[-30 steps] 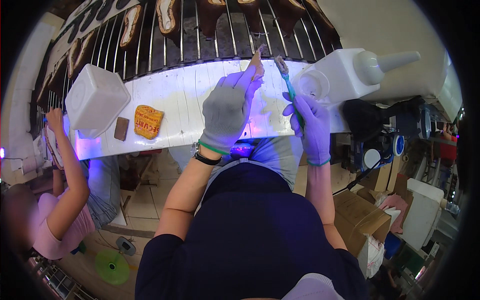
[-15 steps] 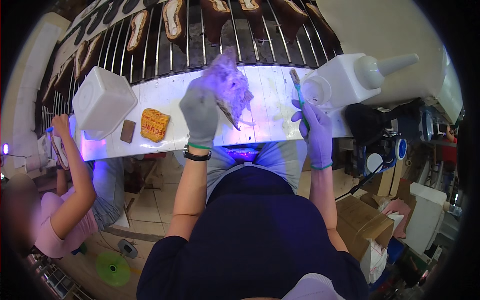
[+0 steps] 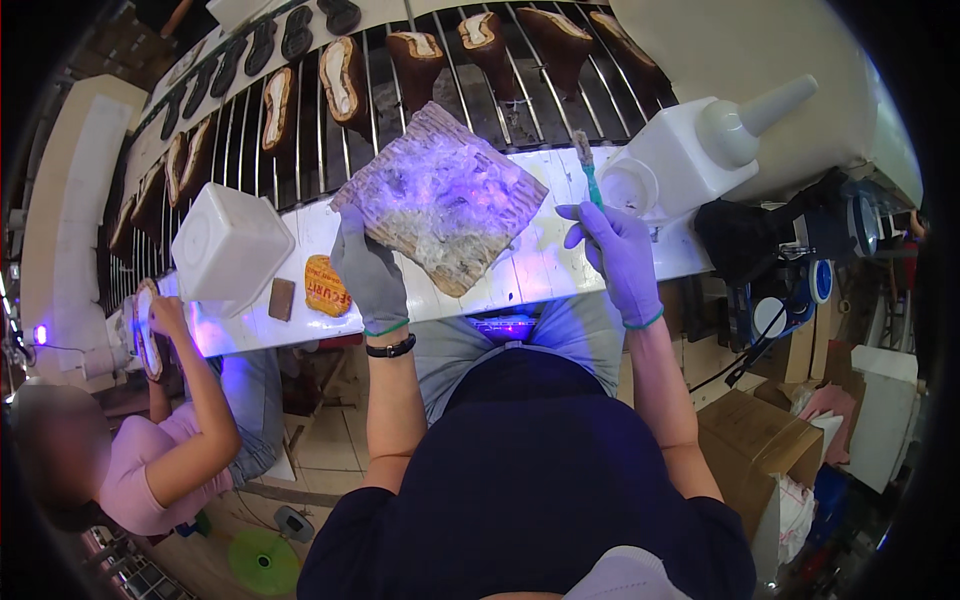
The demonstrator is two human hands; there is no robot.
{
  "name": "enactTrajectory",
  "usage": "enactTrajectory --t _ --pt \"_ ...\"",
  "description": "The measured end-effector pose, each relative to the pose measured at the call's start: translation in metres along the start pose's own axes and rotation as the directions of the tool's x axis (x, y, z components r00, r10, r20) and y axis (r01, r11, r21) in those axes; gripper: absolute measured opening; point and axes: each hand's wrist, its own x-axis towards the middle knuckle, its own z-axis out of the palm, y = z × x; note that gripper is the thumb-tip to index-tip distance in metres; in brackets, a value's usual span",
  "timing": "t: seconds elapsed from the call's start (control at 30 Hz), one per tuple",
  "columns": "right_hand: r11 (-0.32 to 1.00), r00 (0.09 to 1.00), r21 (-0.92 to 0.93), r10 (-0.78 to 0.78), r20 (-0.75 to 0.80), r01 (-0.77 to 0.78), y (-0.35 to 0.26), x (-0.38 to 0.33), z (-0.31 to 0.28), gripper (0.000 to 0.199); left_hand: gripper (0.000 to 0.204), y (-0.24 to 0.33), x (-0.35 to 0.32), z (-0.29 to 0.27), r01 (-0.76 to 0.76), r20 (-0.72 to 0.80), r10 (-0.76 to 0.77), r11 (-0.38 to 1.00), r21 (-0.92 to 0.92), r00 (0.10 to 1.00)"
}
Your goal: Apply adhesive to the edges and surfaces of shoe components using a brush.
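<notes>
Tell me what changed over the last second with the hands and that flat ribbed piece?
The left hand turned the flat ribbed piece from edge-on near the brush to broad face up, lifted over the white bench. The right hand drew the teal brush away from it, toward the small cup. Both kept their grip. The white tub, orange pad and big nozzle bottle stayed put.

Both gloved hands reach toward twelve o'clock: the left hand (image 3: pixel 372 278) in a closed grip, the right hand (image 3: pixel 622 258) at one o'clock with fingers curled.
</notes>
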Motion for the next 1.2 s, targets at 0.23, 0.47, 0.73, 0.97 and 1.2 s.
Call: enactTrajectory --t 0.23,0.47,0.73,0.97,1.2 --pt "0.993 0.989 -0.111 -0.022 0.148 0.039 -0.03 0.018 -0.006 0.028 0.033 0.006 -0.003 0.011 -0.025 0.11 0.024 1.0 0.008 0.994" --pt "0.992 0.989 0.071 -0.111 0.093 0.105 -0.095 0.028 -0.043 0.016 0.061 0.0 -0.001 0.004 0.062 0.215 -0.05 0.997 -0.049 0.975" --pt "0.71 0.676 0.017 -0.664 -0.318 0.704 -0.283 0.07 -0.156 0.023 0.06 -0.031 -0.003 -0.036 0.009 0.118 -0.046 0.954 0.299 0.992" --pt "0.498 0.409 0.082 -0.596 -0.691 0.863 -0.414 0.164 -0.239 0.016 0.036 -0.086 -0.035 -0.078 -0.139 0.157 0.043 0.724 0.676 0.987" --pt "0.602 0.423 -0.029 -0.594 -0.684 0.798 -0.439 0.209 -0.278 0.025 0.033 -0.089 -0.047 -0.075 -0.477 0.374 0.297 0.563 0.675 0.879"
